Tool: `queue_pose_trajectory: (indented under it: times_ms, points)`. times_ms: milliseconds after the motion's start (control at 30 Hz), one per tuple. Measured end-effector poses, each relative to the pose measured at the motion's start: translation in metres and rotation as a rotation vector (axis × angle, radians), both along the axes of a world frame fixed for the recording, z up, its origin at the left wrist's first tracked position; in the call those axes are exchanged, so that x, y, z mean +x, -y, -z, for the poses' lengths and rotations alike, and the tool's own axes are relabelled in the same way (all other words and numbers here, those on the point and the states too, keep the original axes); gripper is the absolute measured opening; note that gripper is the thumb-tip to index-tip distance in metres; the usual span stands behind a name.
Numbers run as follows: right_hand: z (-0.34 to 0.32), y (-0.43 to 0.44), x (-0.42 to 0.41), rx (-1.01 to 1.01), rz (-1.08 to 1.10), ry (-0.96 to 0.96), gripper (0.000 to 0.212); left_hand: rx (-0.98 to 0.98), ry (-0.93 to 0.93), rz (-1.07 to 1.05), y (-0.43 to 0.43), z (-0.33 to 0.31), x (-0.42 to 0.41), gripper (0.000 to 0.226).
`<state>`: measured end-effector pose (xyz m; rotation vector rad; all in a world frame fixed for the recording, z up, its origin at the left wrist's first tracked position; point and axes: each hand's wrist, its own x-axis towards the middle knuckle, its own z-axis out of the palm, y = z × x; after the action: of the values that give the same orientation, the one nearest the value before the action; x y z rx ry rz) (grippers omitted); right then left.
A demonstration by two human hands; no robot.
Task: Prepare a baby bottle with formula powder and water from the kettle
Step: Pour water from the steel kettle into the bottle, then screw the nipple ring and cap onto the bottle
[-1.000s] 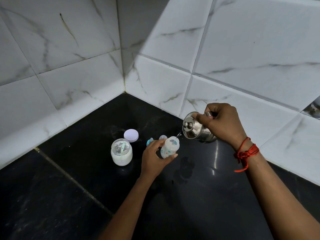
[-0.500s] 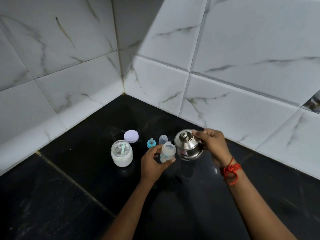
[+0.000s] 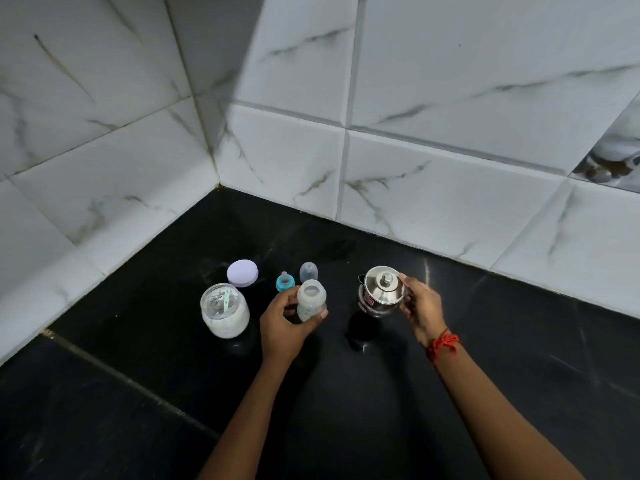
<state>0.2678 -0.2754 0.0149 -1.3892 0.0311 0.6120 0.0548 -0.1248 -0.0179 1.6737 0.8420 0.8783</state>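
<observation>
Nearest, at lower centre of the frame, two bare forearms reached in; the right wrist wore a red thread (image 3: 445, 342). The left hand (image 3: 284, 323) was wrapped around the baby bottle (image 3: 311, 301), just left of centre, its mouth uncapped; the bottle looked like light, thin plastic, probably slippery if wet, so a grasp round the waist should suit it. The right hand (image 3: 420, 308) gripped the small steel kettle (image 3: 380, 291) at its right side, upright, lid on, just right of centre and apart from the bottle; the metal might be hot, so the handle seemed the safer hold. Left of the bottle stood an open jar of powder (image 3: 224, 311) with a scoop inside. Beyond lay its lilac lid (image 3: 242, 273), a teal-ringed teat (image 3: 285, 280) and a clear cap (image 3: 308, 271). The counter (image 3: 519, 341) was glossy black stone; white marbled tiles (image 3: 450, 81) met in a corner at upper left.
</observation>
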Motion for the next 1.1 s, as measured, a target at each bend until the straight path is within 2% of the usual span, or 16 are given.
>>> queue_pose_trajectory:
  times_ms: [233, 433, 600, 700, 800, 867, 933, 1033, 1100]
  points:
    - [0.023, 0.023, 0.015, -0.031, 0.121, -0.042, 0.015, 0.022, -0.012, 0.027, 0.0, 0.008, 0.004, 0.049]
    - [0.042, 0.025, 0.02, -0.036, 0.15, -0.061, 0.019, 0.027, -0.015, 0.04, 0.002, 0.006, 0.007, 0.048]
    - [0.049, 0.025, 0.021, -0.011, 0.155, -0.071, 0.014, 0.021, -0.013, 0.042, -0.001, 0.007, 0.007, 0.049]
    - [0.051, 0.026, 0.023, -0.03, 0.197, -0.046, 0.029, 0.018, -0.022, 0.037, -0.002, 0.01, 0.006, 0.05]
    - [0.049, 0.026, 0.023, -0.154, 0.272, 0.146, 0.037, 0.007, -0.02, 0.039, -0.002, 0.013, 0.006, 0.051]
    - [0.039, 0.022, 0.024, -0.295, 0.316, 0.349, 0.031, -0.005, -0.022, 0.033, -0.004, 0.018, 0.006, 0.05]
    - [0.021, 0.011, 0.025, -0.342, 0.315, 0.574, 0.022, -0.019, -0.033, 0.021, -0.007, 0.024, 0.004, 0.052]
    - [-0.015, -0.018, 0.024, -0.386, 0.195, 0.909, 0.014, -0.047, -0.035, -0.006, -0.011, 0.034, 0.0, 0.051]
    - [-0.036, -0.047, 0.024, -0.397, 0.029, 1.055, 0.014, -0.053, -0.036, -0.021, -0.015, 0.042, -0.002, 0.05]
